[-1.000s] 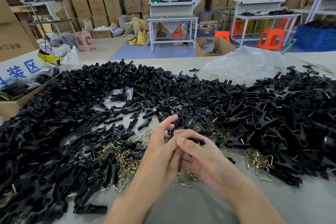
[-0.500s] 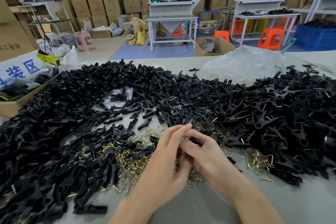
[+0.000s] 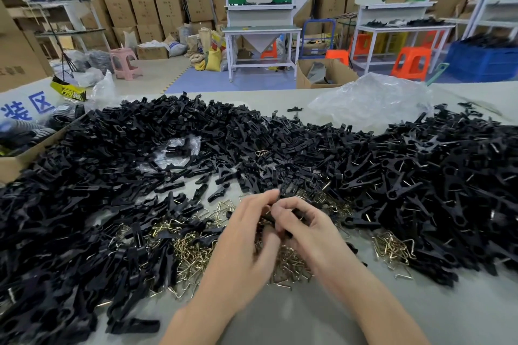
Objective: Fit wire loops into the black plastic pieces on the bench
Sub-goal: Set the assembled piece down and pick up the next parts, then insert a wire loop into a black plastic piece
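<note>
My left hand (image 3: 241, 244) and my right hand (image 3: 311, 230) meet above the bench, their fingers curled round one small black plastic piece (image 3: 291, 214) held between them. Most of that piece is hidden by my fingers, and I cannot see a wire loop in it. Brass-coloured wire loops (image 3: 193, 249) lie in a heap on the bench under and left of my hands, with a smaller bunch (image 3: 392, 249) to the right. Loose black plastic pieces (image 3: 117, 176) cover the bench left and far; a second heap (image 3: 434, 182) lies to the right.
A cardboard box (image 3: 16, 165) sits at the bench's left edge. A crumpled clear plastic bag (image 3: 370, 98) lies at the back right. Bare grey bench surface (image 3: 294, 316) shows close to me. Workbenches, orange stools and stacked cartons stand beyond.
Both hands have shifted slightly away from me over the wire loops. The left fingers, spread a second ago, have closed in against the right hand's fingers on the black piece.
</note>
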The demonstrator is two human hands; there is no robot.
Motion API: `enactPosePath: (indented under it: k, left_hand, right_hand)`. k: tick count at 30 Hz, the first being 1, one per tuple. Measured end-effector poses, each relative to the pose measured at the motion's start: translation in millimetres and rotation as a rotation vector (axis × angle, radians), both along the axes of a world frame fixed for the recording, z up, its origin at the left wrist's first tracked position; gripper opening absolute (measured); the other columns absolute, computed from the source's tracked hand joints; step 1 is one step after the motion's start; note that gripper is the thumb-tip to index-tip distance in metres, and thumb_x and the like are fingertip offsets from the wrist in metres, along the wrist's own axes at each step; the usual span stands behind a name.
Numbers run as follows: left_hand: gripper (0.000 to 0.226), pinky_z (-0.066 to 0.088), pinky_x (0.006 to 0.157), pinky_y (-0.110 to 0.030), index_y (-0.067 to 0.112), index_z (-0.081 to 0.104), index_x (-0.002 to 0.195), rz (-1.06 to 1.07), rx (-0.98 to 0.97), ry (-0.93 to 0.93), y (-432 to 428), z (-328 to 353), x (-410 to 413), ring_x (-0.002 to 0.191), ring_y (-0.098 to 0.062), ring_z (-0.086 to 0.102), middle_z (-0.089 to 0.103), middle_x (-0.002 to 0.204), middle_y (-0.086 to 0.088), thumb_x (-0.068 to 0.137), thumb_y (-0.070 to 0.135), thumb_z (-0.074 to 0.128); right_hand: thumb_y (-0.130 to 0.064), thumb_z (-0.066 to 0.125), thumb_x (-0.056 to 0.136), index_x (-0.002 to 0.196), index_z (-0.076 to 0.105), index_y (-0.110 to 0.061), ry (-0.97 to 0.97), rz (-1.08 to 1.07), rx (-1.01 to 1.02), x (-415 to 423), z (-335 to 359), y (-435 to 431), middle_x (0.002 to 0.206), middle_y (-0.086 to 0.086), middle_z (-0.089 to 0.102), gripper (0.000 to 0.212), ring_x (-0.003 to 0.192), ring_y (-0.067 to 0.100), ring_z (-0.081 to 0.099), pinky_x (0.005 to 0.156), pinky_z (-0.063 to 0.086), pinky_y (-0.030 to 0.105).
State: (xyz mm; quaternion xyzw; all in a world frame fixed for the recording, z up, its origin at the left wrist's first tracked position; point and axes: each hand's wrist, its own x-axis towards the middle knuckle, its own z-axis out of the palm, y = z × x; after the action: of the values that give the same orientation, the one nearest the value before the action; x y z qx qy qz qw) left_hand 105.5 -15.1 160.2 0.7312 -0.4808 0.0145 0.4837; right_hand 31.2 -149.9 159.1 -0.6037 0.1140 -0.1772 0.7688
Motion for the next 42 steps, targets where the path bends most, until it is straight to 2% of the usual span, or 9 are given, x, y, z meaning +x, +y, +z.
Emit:
enactPosePath:
  k: [5,12,16,23,26,29,33,38,42]
  left_hand:
    - [0.035,0.041,0.101,-0.025,0.031,0.053,0.131,0.324,0.117,-0.08,-0.1,0.6,17.4,0.112,-0.002,0.054,0.058,0.114,0.023,0.098,0.033,0.041]
    - [0.052,0.024,0.113,-0.038,0.035,0.045,0.142,0.375,0.687,-0.312,-30.2,5.1,26.9,0.135,-0.015,0.04,0.05,0.14,0.009,0.099,0.062,0.037]
    - [0.04,0.022,0.109,-0.033,0.04,0.052,0.131,0.371,0.636,-0.296,-35.7,3.5,25.6,0.129,-0.012,0.041,0.052,0.13,0.011,0.097,0.06,0.045]
    - [0.021,0.046,0.091,-0.022,0.044,0.055,0.093,0.207,0.135,0.094,-19.2,1.1,12.8,0.098,0.001,0.058,0.065,0.094,0.022,0.098,0.025,0.062]
    - [0.052,0.043,0.087,-0.005,0.051,0.052,0.122,0.072,0.074,0.138,-13.7,5.9,8.3,0.099,0.005,0.064,0.066,0.109,0.033,0.098,0.006,0.06]
    - [0.053,0.046,0.067,-0.009,0.039,0.04,0.141,0.16,-0.012,0.133,-10.2,4.3,10.4,0.074,-0.006,0.064,0.067,0.103,0.029,0.1,0.01,0.054]
    - [0.041,0.043,0.056,-0.011,0.041,0.049,0.124,0.267,-0.074,0.116,-6.9,3.9,12.8,0.057,-0.001,0.055,0.066,0.097,0.024,0.101,0.007,0.05]
    - [0.043,0.041,0.06,-0.02,0.05,0.046,0.113,0.32,0.037,0.078,-6.9,3.0,14.0,0.056,0.002,0.048,0.064,0.091,0.022,0.1,0.009,0.049]
    - [0.031,0.044,0.105,-0.034,0.031,0.056,0.128,0.35,0.258,-0.15,-6.8,1.3,13.4,0.108,-0.002,0.055,0.06,0.116,0.022,0.098,0.029,0.045]
  right_hand:
    - [-0.008,0.066,0.096,0.092,0.078,-0.018,0.014,-0.206,0.25,-1.4,-0.5,-9.6,0.081,0.005,0.066,0.015,0.07,0.016,0.064,0.061,0.054,0.025]
    - [-0.001,0.062,0.096,0.102,0.073,-0.011,0.015,-0.342,0.383,-0.9,2.1,-16.2,0.092,0.009,0.073,0.016,0.082,0.016,0.073,0.067,0.059,0.023]
    - [-0.01,0.058,0.099,0.101,0.074,-0.029,0.14,-0.34,0.008,-2.3,-0.1,-12.9,0.1,-0.007,0.073,0.025,0.087,0.025,0.07,0.09,0.059,0.039]
    - [-0.052,0.048,0.102,0.127,0.053,-0.056,0.184,-0.132,-0.62,-4.7,-9.4,-3.1,0.121,-0.035,0.06,0.026,0.113,-0.017,0.054,0.088,0.042,0.007]
    - [-0.051,0.053,0.098,0.109,0.063,-0.048,0.095,-0.149,-0.444,-4.9,-3.2,-4.6,0.101,-0.023,0.072,0.015,0.092,-0.005,0.068,0.078,0.051,0.013]
    - [-0.043,0.067,0.084,0.102,0.071,-0.018,-0.035,-0.233,0.199,-2.9,14.2,-24.4,0.078,-0.002,0.068,0.031,0.064,0.009,0.064,0.063,0.055,0.019]
    - [-0.053,0.076,0.078,0.133,0.048,0.008,-0.513,-0.354,0.934,-9.5,68.9,-96.2,0.111,0.022,0.069,0.086,0.097,0.029,0.073,0.084,0.062,0.039]
    - [-0.073,0.063,0.075,0.147,0.023,0.016,-0.6,-0.231,0.86,-11.9,83.2,-114.5,0.141,0.036,0.05,0.121,0.133,0.043,0.052,0.11,0.046,0.046]
    - [-0.047,0.066,0.087,0.137,0.052,-0.006,-0.231,-0.201,0.434,-10.1,46.3,-68.1,0.123,0.012,0.072,0.066,0.114,0.025,0.07,0.093,0.059,0.034]
